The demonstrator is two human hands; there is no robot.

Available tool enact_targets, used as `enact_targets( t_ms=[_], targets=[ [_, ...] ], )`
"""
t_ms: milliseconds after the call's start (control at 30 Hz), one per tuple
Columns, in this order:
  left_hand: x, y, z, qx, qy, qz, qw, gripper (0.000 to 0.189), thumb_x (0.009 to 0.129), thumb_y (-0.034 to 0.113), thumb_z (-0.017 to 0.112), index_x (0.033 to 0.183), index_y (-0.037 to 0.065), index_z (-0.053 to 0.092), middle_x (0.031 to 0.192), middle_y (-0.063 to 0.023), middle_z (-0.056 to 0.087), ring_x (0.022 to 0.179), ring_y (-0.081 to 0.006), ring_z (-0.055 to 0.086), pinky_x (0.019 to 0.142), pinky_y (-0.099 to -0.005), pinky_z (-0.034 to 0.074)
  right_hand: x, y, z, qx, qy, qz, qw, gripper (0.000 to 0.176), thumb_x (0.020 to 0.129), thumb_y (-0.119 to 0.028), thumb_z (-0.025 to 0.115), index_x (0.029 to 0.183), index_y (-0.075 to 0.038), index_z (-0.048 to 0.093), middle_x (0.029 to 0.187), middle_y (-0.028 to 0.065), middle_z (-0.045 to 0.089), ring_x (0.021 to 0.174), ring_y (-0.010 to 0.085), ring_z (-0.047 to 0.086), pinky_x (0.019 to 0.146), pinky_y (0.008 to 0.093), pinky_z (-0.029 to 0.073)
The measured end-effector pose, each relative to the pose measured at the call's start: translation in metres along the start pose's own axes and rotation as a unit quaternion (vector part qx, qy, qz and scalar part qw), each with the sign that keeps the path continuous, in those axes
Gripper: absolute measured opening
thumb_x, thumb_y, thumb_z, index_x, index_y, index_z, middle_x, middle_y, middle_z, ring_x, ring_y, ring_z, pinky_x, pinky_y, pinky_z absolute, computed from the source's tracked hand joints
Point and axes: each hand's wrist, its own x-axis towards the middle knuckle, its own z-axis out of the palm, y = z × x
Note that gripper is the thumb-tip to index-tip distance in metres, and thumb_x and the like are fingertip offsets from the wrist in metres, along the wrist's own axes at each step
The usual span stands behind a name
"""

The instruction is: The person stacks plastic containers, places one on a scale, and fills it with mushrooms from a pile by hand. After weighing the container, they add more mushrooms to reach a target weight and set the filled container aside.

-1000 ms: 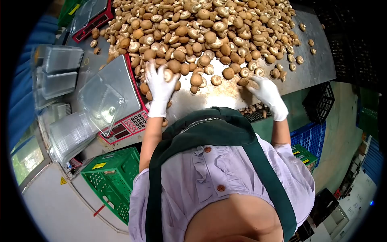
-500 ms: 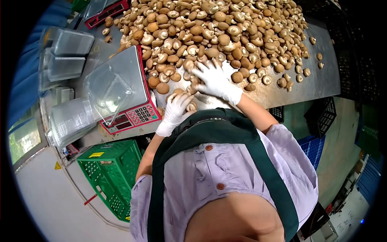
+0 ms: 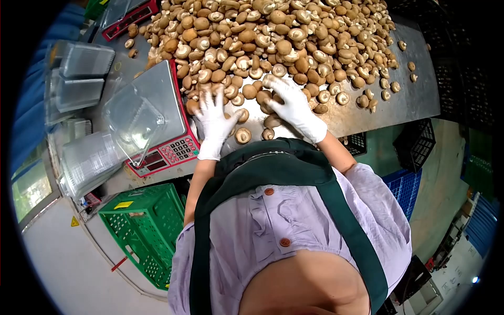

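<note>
A big heap of brown-capped mushrooms (image 3: 283,47) with pale stems covers the back of the metal table (image 3: 388,113). My left hand (image 3: 214,125), in a white glove, lies with spread fingers at the heap's front left edge, its fingertips touching mushrooms. A loose mushroom (image 3: 243,135) sits stem side up to the right of that palm. My right hand (image 3: 295,108), gloved too, has its thumb and fingers apart around a few mushrooms at the heap's front; its fingertips are slightly blurred. Another mushroom (image 3: 268,134) rests near the table's front edge, between the hands.
Left of my hands stands a red digital scale (image 3: 178,150) bearing a clear plastic tray (image 3: 135,118). Stacked clear trays (image 3: 89,157) line the table's left side. A green crate (image 3: 142,231) is below the table at left, a black crate (image 3: 416,142) at right.
My hands have moved apart. The left went left and forward and its fingers spread; the right shifted slightly right. Loose mushrooms now show between them.
</note>
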Motion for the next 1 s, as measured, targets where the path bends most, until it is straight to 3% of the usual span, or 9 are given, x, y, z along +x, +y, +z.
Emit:
enact_targets(
  t_ms=[100, 167, 300, 367, 500, 567, 700, 867, 1000],
  targets=[
    [-0.008, 0.008, -0.006, -0.007, -0.029, 0.096, 0.995, 0.080, 0.067, 0.048, 0.071, 0.137, 0.026, 0.040, 0.145, -0.0176, 0.025, 0.131, -0.0390, 0.027, 0.108, -0.0529, 0.014, 0.014, 0.012, 0.010, -0.133, -0.052, 0.025, 0.989, 0.059, 0.076, -0.033, 0.067, 0.128, -0.011, 0.048, 0.130, 0.0180, 0.048, 0.113, 0.0367, 0.048, 0.094, 0.0404, 0.042],
    [-0.011, 0.003, -0.008, -0.045, -0.040, 0.162, 0.985, 0.072, 0.068, 0.045, 0.071, 0.131, 0.024, 0.046, 0.139, -0.0174, 0.033, 0.126, -0.0381, 0.032, 0.106, -0.0512, 0.019, 0.009, 0.019, 0.023, -0.235, -0.119, -0.052, 0.963, 0.063, 0.078, -0.039, 0.062, 0.130, -0.007, 0.044, 0.132, 0.0193, 0.043, 0.115, 0.0392, 0.045, 0.094, 0.0423, 0.042],
    [-0.021, 0.001, -0.028, -0.092, -0.129, 0.261, 0.952, 0.043, 0.073, 0.030, 0.068, 0.112, 0.015, 0.059, 0.123, -0.0110, 0.050, 0.121, -0.0330, 0.040, 0.104, -0.0500, 0.024, 0.000, 0.012, 0.008, -0.109, -0.185, -0.028, 0.976, 0.056, 0.077, -0.035, 0.063, 0.124, -0.007, 0.048, 0.130, 0.0171, 0.046, 0.119, 0.0361, 0.043, 0.097, 0.0430, 0.039],
    [-0.033, -0.002, -0.028, -0.125, -0.085, 0.242, 0.959, 0.042, 0.072, 0.027, 0.068, 0.111, 0.014, 0.059, 0.122, -0.0100, 0.051, 0.120, -0.0324, 0.042, 0.103, -0.0497, 0.027, -0.009, 0.013, -0.010, 0.037, -0.185, -0.010, 0.982, 0.055, 0.075, -0.026, 0.068, 0.123, -0.007, 0.050, 0.130, 0.0163, 0.048, 0.120, 0.0331, 0.046, 0.101, 0.0394, 0.038],
    [-0.053, -0.010, -0.043, -0.183, 0.035, 0.104, 0.977, 0.041, 0.068, 0.012, 0.072, 0.108, 0.007, 0.061, 0.122, -0.0128, 0.052, 0.115, -0.0340, 0.047, 0.098, -0.0430, 0.037, -0.031, 0.015, -0.055, 0.019, -0.057, 0.040, 0.997, 0.056, 0.073, -0.021, 0.071, 0.125, -0.009, 0.052, 0.127, 0.0148, 0.053, 0.118, 0.0299, 0.049, 0.100, 0.0362, 0.039],
    [-0.067, -0.011, -0.052, -0.129, 0.003, 0.020, 0.992, 0.051, 0.069, 0.010, 0.072, 0.117, 0.006, 0.056, 0.128, -0.0162, 0.048, 0.114, -0.0359, 0.047, 0.097, -0.0413, 0.039, -0.046, 0.012, -0.081, -0.053, -0.027, 0.135, 0.989, 0.056, 0.073, -0.022, 0.072, 0.124, -0.010, 0.053, 0.125, 0.0127, 0.054, 0.116, 0.0285, 0.050, 0.098, 0.0353, 0.041],
    [-0.095, -0.026, -0.045, 0.029, -0.095, 0.081, 0.992, 0.058, 0.069, 0.011, 0.064, 0.125, 0.006, 0.049, 0.128, -0.0177, 0.047, 0.105, -0.0337, 0.052, 0.084, -0.0402, 0.048, -0.070, 0.025, -0.105, -0.228, -0.140, 0.333, 0.904, 0.066, 0.068, -0.036, 0.074, 0.123, -0.005, 0.051, 0.115, 0.0150, 0.059, 0.106, 0.0293, 0.055, 0.087, 0.0367, 0.047],
    [-0.087, -0.013, -0.046, 0.126, -0.240, 0.001, 0.963, 0.073, 0.068, 0.008, 0.064, 0.135, 0.007, 0.036, 0.128, -0.0145, 0.042, 0.099, -0.0316, 0.055, 0.073, -0.0387, 0.053, -0.104, 0.039, -0.075, -0.166, -0.115, 0.320, 0.926, 0.081, 0.062, -0.040, 0.079, 0.127, -0.004, 0.045, 0.106, 0.0186, 0.061, 0.097, 0.0328, 0.060, 0.079, 0.0393, 0.049],
    [-0.084, -0.013, -0.046, 0.087, -0.245, 0.019, 0.965, 0.086, 0.067, 0.005, 0.068, 0.141, 0.013, 0.025, 0.134, -0.0141, 0.036, 0.102, -0.0323, 0.054, 0.076, -0.0395, 0.053, -0.107, 0.025, -0.055, 0.031, -0.092, 0.280, 0.955, 0.086, 0.061, -0.037, 0.082, 0.129, -0.003, 0.041, 0.103, 0.0208, 0.061, 0.092, 0.0324, 0.062, 0.079, 0.0376, 0.050]
  ],
)
